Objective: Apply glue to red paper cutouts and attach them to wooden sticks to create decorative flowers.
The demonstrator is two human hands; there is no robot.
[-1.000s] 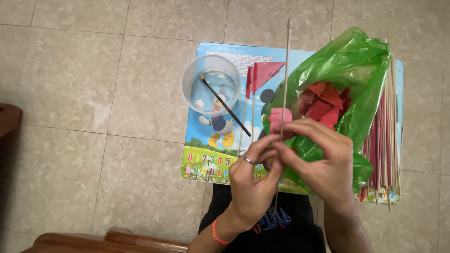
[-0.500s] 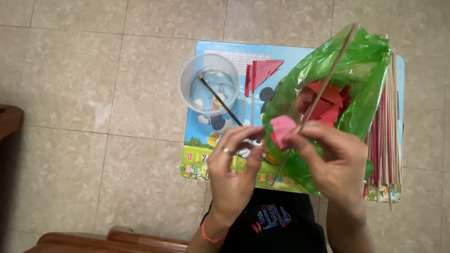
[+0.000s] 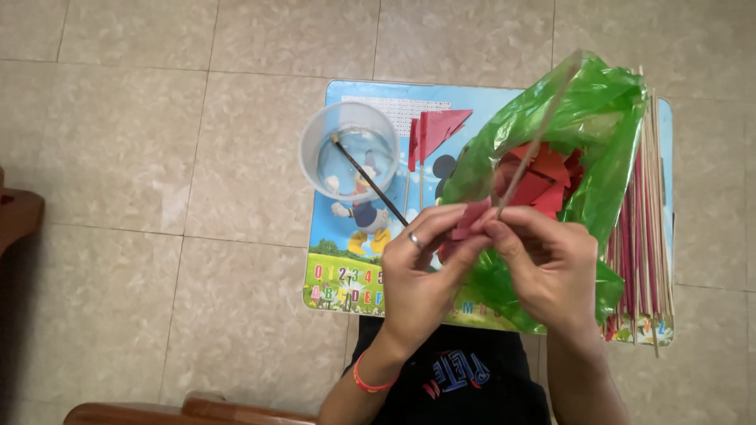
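Note:
Both hands meet over the near edge of a small colourful cartoon table (image 3: pixel 339 275). My left hand (image 3: pixel 421 271), a ring on one finger, pinches a small pink-red paper piece (image 3: pixel 470 218). My right hand (image 3: pixel 547 264) grips the same paper and a thin wooden stick (image 3: pixel 539 138) that slants up to the right. Behind the hands lies an open green plastic bag (image 3: pixel 598 142) with several red paper triangles (image 3: pixel 543 177) inside.
A clear plastic cup (image 3: pixel 315 153) of liquid with a thin brush (image 3: pixel 366 177) stands at the table's left. Two finished red paper flags on sticks (image 3: pixel 433 130) lie beside it. A bundle of many thin sticks (image 3: pixel 642 236) lies along the right edge. Tiled floor surrounds; a wooden chair part (image 3: pixel 20 216) at left.
The stick stood upright a second ago and now leans to the right. My hands have closed together again on the pink paper around the stick's lower end.

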